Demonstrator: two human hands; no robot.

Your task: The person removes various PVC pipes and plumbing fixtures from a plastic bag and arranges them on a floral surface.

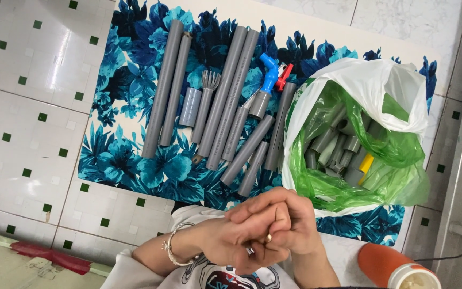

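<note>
My left hand (231,243), with a beaded bracelet on its wrist, and my right hand (287,222) are clasped together low in the view, over my white printed shirt. A ring shows on one finger. I see nothing held between them. Just beyond the hands, several grey plastic pipes (225,101) of different lengths lie side by side on a blue floral mat (129,85). Among them are a short grey coupling (190,107) and a blue tap (267,75) with a red handle on a grey fitting.
A white and green plastic bag (364,85) lies open on the mat's right side, holding several grey pipe fittings (338,147) and a yellow piece (366,163). An orange bottle (386,265) with a pale cap lies at the bottom right. White floor tiles with green squares surround the mat.
</note>
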